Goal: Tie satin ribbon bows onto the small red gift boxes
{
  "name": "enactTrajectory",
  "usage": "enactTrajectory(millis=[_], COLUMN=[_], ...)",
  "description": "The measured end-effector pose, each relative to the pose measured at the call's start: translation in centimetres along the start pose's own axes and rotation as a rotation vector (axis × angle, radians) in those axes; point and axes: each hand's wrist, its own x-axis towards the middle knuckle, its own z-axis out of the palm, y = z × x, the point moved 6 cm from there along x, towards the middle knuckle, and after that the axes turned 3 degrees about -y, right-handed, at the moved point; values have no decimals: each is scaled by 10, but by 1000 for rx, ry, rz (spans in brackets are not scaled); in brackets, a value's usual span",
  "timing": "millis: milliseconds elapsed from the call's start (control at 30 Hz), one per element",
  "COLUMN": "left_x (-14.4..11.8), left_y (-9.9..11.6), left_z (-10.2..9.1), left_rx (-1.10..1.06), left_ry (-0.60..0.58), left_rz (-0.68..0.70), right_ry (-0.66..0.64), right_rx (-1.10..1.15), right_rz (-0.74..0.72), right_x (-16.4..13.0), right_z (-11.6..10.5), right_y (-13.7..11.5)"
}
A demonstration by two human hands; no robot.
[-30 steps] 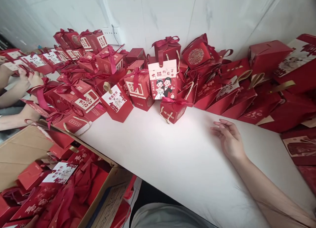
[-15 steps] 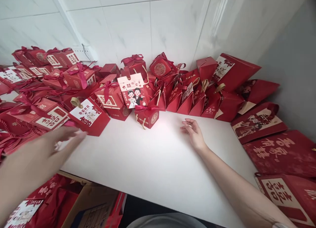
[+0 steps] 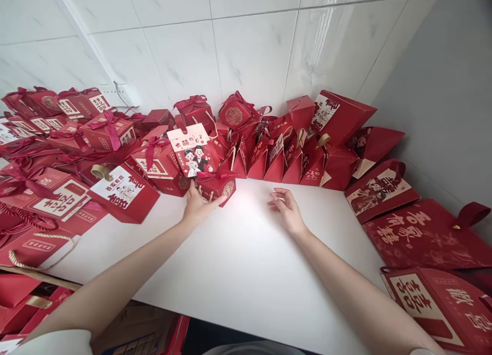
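My left hand (image 3: 198,206) is at a small red gift box (image 3: 217,189) with a dark red ribbon bow and a gold rope. The thumb lies along the front of the box and the fingers are at its left side, partly hidden. Just behind stands a red bag with a cartoon bride-and-groom card (image 3: 194,152). My right hand (image 3: 288,211) hovers over or rests on the white table (image 3: 230,273), apart from the boxes. Its fingers are loosely bent and apart, with nothing in them.
Red gift boxes (image 3: 61,196) crowd the table's left side. Folded red bags (image 3: 274,162) stand in a row at the back, and larger red bags (image 3: 426,232) line the right edge. A tiled wall (image 3: 253,57) rises behind. Below the front edge sits a cardboard box (image 3: 134,329).
My left hand has moved right and forward, from the left-hand boxes to the small ribboned gift box. The right hand stays nearly in place. The view has shifted slightly to the right.
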Motion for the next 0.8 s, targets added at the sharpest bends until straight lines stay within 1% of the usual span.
enactTrajectory(millis=[100, 167, 233, 333, 400, 567, 633, 667, 733, 800], left_x=[1, 2, 0, -11, -19, -33, -33, -31, -26, -19], left_y=[-1, 2, 7, 17, 21, 26, 24, 22, 17, 18], left_z=[5, 6, 9, 15, 16, 20, 23, 25, 31, 40], left_rx=[92, 31, -105, -276, -302, -320, -354, -369, -378, -366], left_ry=[25, -29, -180, -459, -593, -874, -953, -979, -1009, -1012], left_rz=[-22, -3, 41, 112, 133, 212, 212, 183, 108, 82], right_ry=[-21, -30, -32, -35, -38, -52, -62, -67, -80, -103], right_rx=[-6, -14, -22, -33, -37, -41, -43, -43, -42, -39], right_rz=[-3, -5, -8, -12, -15, -12, -10, -10, -13, -15], right_x=[0, 0, 0, 1, 1, 1, 1, 1, -1, -3], right_z=[2, 3, 3, 3, 3, 2, 3, 3, 5, 8], right_y=[0, 1, 1, 2, 3, 6, 6, 5, 2, -2])
